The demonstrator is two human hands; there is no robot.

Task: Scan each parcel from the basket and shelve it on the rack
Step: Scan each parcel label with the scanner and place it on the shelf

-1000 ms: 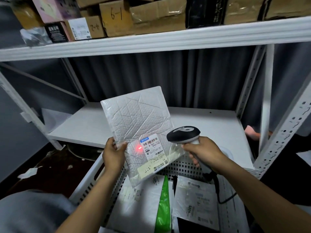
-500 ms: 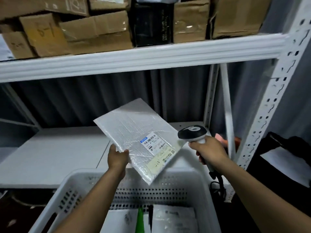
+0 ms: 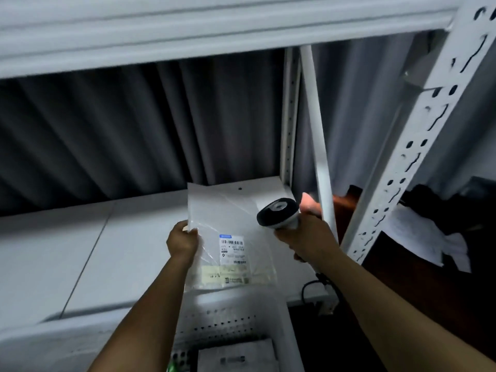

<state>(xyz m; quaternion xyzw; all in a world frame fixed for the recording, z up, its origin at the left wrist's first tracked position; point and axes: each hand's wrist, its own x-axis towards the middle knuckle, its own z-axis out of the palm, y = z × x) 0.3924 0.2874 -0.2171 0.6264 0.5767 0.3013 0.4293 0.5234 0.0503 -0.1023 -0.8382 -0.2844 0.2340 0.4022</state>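
My left hand grips the left edge of a white padded parcel with a shipping label. The parcel lies nearly flat over the right end of the white rack shelf; I cannot tell whether it touches the shelf. My right hand grips the handle of a black-and-white barcode scanner, held just right of the parcel. A white perforated basket stands below, with another parcel inside.
The shelf above runs across the top. A perforated white upright and a thin brace stand at the right, a dark curtain behind. The scanner's cable hangs at the shelf's right end. White papers lie beyond the upright.
The red scan dot on the label is gone. My left hand has carried the parcel forward and laid it flatter over the shelf's right end; the view has swung right and closer.
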